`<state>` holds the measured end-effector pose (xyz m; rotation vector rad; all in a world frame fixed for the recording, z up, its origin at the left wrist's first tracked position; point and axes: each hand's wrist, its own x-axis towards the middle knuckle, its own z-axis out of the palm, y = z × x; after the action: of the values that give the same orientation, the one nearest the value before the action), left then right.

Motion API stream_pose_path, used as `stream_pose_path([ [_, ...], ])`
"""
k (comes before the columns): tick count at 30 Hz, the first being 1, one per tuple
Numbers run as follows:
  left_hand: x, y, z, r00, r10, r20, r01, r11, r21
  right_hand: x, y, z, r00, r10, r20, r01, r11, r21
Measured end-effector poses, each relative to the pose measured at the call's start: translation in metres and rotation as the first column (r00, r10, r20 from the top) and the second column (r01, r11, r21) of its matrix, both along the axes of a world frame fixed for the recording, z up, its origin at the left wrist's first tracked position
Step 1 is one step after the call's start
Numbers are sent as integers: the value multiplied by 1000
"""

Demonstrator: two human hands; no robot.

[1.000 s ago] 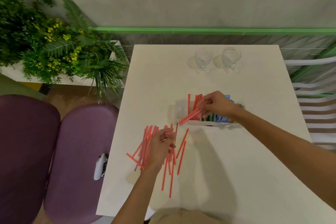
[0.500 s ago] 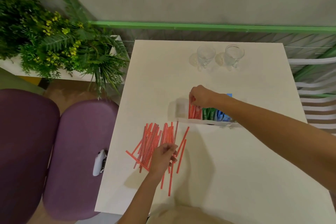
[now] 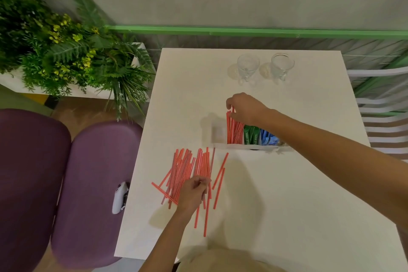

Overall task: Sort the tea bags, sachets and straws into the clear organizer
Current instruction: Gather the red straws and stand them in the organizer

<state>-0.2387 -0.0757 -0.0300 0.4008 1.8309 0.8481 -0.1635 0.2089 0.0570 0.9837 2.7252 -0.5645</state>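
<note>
Loose straws (image 3: 187, 172) fanned on the table (image 3: 287, 194), more standing in the clear organizer (image 3: 260, 147).

The red straws look light, thin and stiff enough to stay straight, but smooth, so they would likely roll or slip from a loose hold; pinching a small bunch near the middle should keep them together. The left hand (image 3: 192, 192) lies on the near end of the pile with fingers curled, pinching there, though whether on one straw or several is hard to make out. The right hand (image 3: 245, 107) pinches the tops of the standing straws (image 3: 233, 130) in the organizer's left compartment, beside green sachets (image 3: 250, 136) and blue tea bags (image 3: 268, 138). Two glasses (image 3: 247, 66) stand well apart, at the far edge.
</note>
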Motion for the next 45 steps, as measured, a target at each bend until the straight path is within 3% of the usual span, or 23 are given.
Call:
stream_pose_path([
  [5, -4, -2, 2, 996, 5, -93, -5, 1000, 4, 9, 2, 4, 998, -44, -40, 44, 999, 3],
  [8, -8, 12, 11, 989, 36, -146, -31, 999, 35, 24, 6, 7, 979, -150, -141, 146, 989, -38],
  [14, -18, 62, 30, 974, -32, -225, 75, 980, 185, 82, 18, 6, 812, -396, -429, 398, 913, -90],
  [20, -22, 104, 27, 938, -177, -297, 224, 966, 132, 152, 5, -18, 535, -672, -513, 691, 697, -192],
  [23, -20, 112, 26, 878, -300, -373, 346, 936, 61, 171, -16, -39, 363, -826, -430, 787, 519, -333],
  [27, -21, 118, 25, 854, -328, -403, 377, 925, 48, 176, -45, -71, 176, -946, -271, 795, 299, -528],
  [31, -25, 124, 24, 744, -388, -543, 462, 887, -1, 170, -59, -84, 152, -964, -217, 749, 256, -612],
  [37, -23, 164, 40, 557, -412, -721, 621, 783, 32, 170, -59, -75, 168, -963, -213, 753, 265, -603],
  [41, -18, 193, 44, 458, -497, -737, 717, 697, -25, 177, -58, -71, 181, -958, -222, 756, 280, -591],
  [45, -17, 202, 39, 438, -602, -668, 759, 646, -84, 182, -56, -70, 199, -952, -234, 762, 301, -574],
])
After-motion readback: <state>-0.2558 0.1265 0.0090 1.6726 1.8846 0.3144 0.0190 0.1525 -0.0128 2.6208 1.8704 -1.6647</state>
